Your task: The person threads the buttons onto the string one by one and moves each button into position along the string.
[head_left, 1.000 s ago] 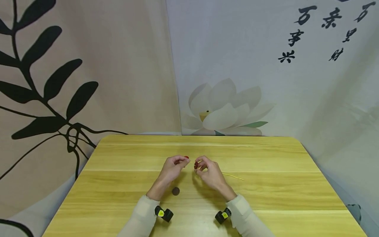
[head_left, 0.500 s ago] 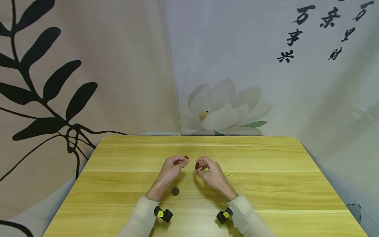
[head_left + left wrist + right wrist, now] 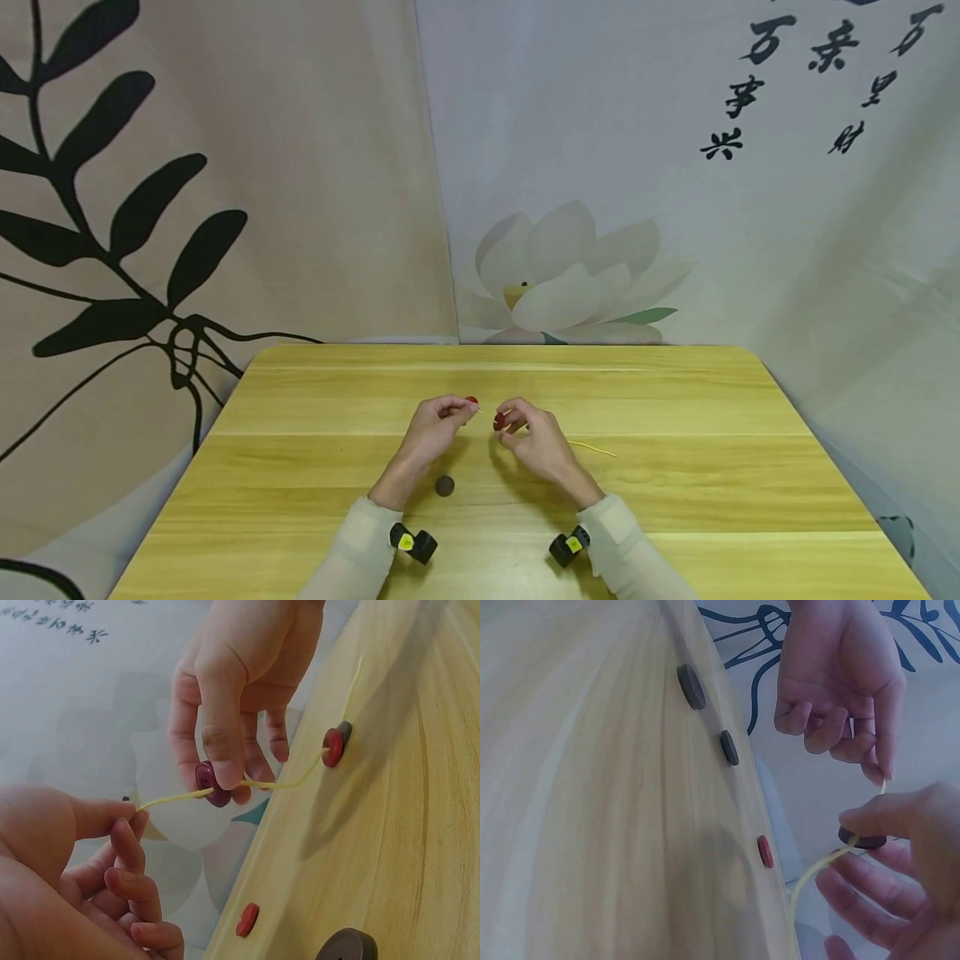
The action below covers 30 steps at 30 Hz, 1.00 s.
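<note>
Left hand (image 3: 433, 427): raised above the table (image 3: 300, 467), thumb and forefinger pinching the free end of a yellow cord (image 3: 172, 799), other fingers curled loosely. Brown button (image 3: 445, 485): flat on the table just near-side of the left hand, beside its wrist. Red button (image 3: 472, 400): on the table just beyond the left hand's fingertips. Dark red button (image 3: 212, 784): threaded on the cord between the two hands, pinched by thumb and forefinger of the right hand (image 3: 534, 440), touching its fingertips. Cord: runs from the left pinch through the held button, then trails past the right hand onto the table at its right. Two further buttons, red and dark, sit together on the trailing cord in the left wrist view.
</note>
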Tool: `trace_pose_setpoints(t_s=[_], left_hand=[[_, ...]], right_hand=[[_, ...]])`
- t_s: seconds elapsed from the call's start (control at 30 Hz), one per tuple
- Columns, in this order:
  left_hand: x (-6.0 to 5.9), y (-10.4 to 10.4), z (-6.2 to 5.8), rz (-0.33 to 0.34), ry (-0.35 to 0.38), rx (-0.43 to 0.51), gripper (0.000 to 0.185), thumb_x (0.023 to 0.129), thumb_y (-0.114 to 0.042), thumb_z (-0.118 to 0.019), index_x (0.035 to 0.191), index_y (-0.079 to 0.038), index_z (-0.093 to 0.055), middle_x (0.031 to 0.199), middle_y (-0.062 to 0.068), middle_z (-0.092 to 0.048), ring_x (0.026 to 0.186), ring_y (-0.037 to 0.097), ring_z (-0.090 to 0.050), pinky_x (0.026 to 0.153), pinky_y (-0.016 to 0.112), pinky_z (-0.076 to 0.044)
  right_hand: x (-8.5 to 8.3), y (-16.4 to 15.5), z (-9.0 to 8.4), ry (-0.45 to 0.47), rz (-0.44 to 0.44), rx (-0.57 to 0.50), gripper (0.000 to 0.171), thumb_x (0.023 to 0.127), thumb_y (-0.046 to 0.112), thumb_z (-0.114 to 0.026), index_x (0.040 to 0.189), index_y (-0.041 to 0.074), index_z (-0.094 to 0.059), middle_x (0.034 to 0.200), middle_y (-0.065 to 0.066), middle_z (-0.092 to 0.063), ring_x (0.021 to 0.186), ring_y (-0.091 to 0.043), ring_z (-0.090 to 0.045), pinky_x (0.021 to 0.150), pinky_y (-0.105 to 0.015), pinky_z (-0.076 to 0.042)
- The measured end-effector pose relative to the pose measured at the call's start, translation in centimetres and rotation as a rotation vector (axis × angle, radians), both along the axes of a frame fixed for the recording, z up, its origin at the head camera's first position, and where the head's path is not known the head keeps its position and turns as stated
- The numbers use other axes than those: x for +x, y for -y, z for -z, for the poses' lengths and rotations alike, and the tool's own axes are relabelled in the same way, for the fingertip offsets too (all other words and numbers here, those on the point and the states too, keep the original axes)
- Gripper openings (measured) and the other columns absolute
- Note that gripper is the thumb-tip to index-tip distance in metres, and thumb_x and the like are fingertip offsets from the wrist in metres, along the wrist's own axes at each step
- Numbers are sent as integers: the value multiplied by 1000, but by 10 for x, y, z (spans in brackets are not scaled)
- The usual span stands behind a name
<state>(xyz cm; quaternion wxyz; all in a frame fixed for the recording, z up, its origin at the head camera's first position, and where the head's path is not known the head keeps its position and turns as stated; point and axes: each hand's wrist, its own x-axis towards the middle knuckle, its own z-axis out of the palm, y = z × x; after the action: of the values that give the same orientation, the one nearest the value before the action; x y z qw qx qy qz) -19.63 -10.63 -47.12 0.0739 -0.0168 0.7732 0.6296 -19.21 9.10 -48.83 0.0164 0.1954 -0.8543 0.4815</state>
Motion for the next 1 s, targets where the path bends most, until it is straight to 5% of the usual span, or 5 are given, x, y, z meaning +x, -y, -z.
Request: trace_pose_setpoints(t_s=[0.57, 1.0], left_hand=[[1, 2, 1, -13, 10, -6, 27, 96, -25, -66, 107, -1, -72, 84, 1, -57, 75, 16, -47, 63, 26, -38], [1, 4, 0, -36, 8, -1, 27, 95, -27, -67, 104, -2, -72, 84, 1, -57, 75, 16, -47, 64, 28, -37]], right_hand=[[1, -2, 2, 12, -4, 6, 27, 87, 1, -72, 112, 3, -64, 93, -2, -73, 88, -22, -66, 89, -55, -47], [-2, -9, 9, 30, 10, 65, 29, 86, 2, -72, 114, 5, -65, 96, 0, -71, 96, -24, -63, 85, -48, -49]])
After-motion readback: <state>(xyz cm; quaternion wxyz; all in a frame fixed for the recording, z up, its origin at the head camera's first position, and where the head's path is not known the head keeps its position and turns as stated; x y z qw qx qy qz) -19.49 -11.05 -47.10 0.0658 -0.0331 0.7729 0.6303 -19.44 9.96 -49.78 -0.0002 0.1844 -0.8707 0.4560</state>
